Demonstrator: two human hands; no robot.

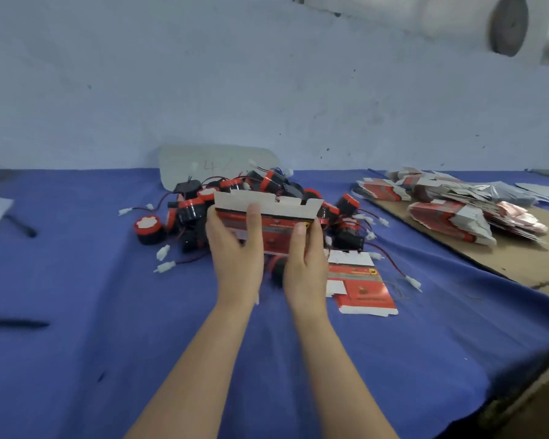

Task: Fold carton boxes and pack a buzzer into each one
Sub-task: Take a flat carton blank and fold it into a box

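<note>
Blue cloth (102,312) covers the whole tabletop, lightly creased, with a few dark marks. Behind it stands a pale blue-grey wall (235,90), scuffed and speckled, with a grey round disc (509,25) at 1 o'clock high up. At centre, both hands hold one flat carton (276,223), red printed face toward the camera, white flaps up. The left hand (235,248) grips its left end with the thumb laid on the front; the right hand (305,258) grips the right end the same way. The carton is lifted, just in front of a pile of buzzers (267,190), black and red with trailing wires and white plugs. One buzzer (148,230) sits apart at 9 o'clock of the pile. A clear plastic sheet (216,163) leans at 12 o'clock against the wall. Another flat carton (360,285) lies on the cloth at 4 o'clock of the hands. At 2 o'clock, a stack of flat cartons (450,217) rests on a brown cardboard sheet (507,261).
</note>
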